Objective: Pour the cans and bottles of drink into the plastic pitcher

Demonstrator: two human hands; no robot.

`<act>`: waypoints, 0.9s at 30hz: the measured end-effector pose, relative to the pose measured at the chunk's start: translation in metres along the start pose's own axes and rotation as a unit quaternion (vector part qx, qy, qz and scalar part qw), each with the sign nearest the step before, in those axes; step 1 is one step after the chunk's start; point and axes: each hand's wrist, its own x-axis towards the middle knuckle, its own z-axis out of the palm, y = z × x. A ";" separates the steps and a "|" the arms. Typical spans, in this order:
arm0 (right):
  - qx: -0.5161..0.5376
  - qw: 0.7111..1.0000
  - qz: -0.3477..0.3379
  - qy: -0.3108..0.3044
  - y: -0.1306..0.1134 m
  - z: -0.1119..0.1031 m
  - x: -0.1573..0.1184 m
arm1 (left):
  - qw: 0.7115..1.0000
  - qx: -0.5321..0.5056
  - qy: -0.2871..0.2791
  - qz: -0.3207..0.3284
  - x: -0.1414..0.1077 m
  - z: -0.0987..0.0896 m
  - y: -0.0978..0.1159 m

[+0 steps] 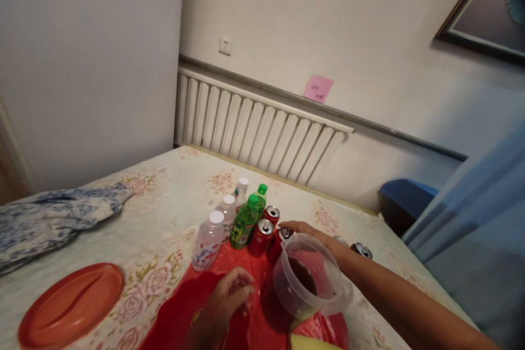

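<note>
Red can (pixel 274 250) sitting at fingertips of right hand (pixel 302 228), pinching or not, can't tell | left hand (pixel 230 298) hanging near plastic pitcher (pixel 284 287), fingers half-curled

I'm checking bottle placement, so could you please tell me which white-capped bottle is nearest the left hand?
The front white-capped bottle; the other two stand behind it, farther from the left hand.

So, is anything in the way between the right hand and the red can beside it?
Nothing visible: the right hand is right beside the red can, though whether they touch I can't tell. The clear jug overlaps the can in view, but from the near side; the hand is on the far side.
</note>
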 end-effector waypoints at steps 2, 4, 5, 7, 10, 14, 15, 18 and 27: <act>-0.013 0.999 -0.012 -0.045 -0.001 0.003 0.000 | 1.000 -0.015 -0.015 0.002 0.001 0.001 -0.002; -0.057 0.994 -0.025 -0.084 -0.003 0.004 0.000 | 1.000 -0.020 -0.018 -0.002 0.000 0.001 -0.001; -0.084 0.992 -0.029 -0.091 -0.003 0.004 0.000 | 1.000 -0.019 -0.015 -0.002 -0.001 0.001 0.000; -0.136 0.986 -0.030 -0.094 -0.004 0.000 0.002 | 1.000 -0.015 -0.009 -0.006 -0.005 0.001 0.005; -0.172 0.983 -0.019 -0.066 -0.007 -0.014 0.004 | 1.000 -0.010 -0.018 -0.009 -0.009 0.002 0.013; -0.194 0.981 -0.012 -0.008 -0.026 -0.050 0.006 | 1.000 0.005 -0.014 0.000 -0.011 0.004 0.022; -0.197 0.980 -0.013 0.004 -0.035 -0.059 0.005 | 1.000 0.011 -0.013 0.003 -0.012 0.004 0.023; -0.191 0.981 -0.025 0.026 -0.073 -0.075 -0.001 | 0.999 0.029 -0.015 0.013 -0.014 0.003 0.024; -0.219 0.961 -0.140 -0.095 -0.190 -0.004 -0.051 | 0.991 -0.011 -0.041 0.130 -0.001 -0.026 -0.001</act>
